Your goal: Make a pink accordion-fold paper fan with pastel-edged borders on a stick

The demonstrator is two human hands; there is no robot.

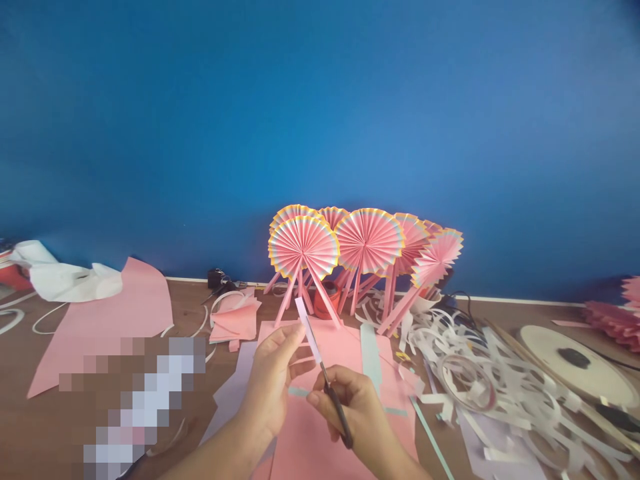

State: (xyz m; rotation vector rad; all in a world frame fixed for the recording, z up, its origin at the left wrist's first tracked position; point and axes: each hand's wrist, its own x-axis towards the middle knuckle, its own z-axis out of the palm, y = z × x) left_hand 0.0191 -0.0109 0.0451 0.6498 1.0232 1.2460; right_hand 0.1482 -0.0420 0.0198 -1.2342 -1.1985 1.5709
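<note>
Hands: left hand (267, 383) pinches a pale paper strip (309, 333) between thumb and fingers; right hand (360, 403) is closed around the dark handles of the scissors (341, 421). The strip slants up and away from between the two hands, its far end projecting past the left thumb. Scissor blades lie along its near part; cannot tell whether they cut into it. Hands close together, not touching.

Room: both hands are above pink sheets (310, 443), with lilac paper (227, 387) just left of them. Paper fans (304, 248) on pink legs stand beyond the sheets, limiting forward reach. To the right, a tangle of white strips (433, 330) crowds the space, with a white disc (545, 347) farther out. Brown desk (186, 300) shows leftward, as far as a large pink sheet (110, 333). Lower left patch pixelated, unreadable.

Surface: wood-brown, reaching a plain blue wall (320, 100) behind.
</note>
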